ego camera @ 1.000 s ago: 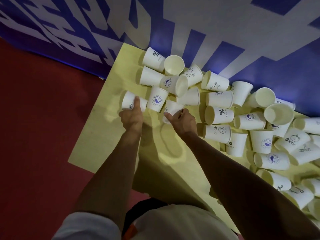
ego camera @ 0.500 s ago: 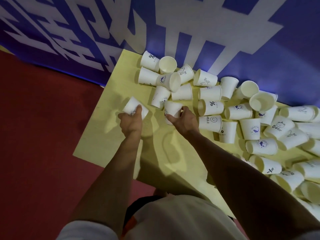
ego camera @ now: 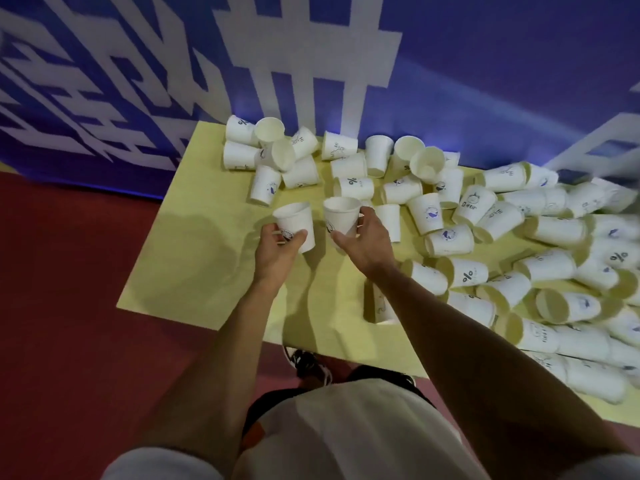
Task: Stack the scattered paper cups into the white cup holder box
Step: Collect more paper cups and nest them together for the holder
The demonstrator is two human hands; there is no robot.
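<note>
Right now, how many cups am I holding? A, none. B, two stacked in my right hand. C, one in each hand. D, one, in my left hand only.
C: the left hand grips one cup and the right hand grips a second cup, side by side, each with its open end up.
</note>
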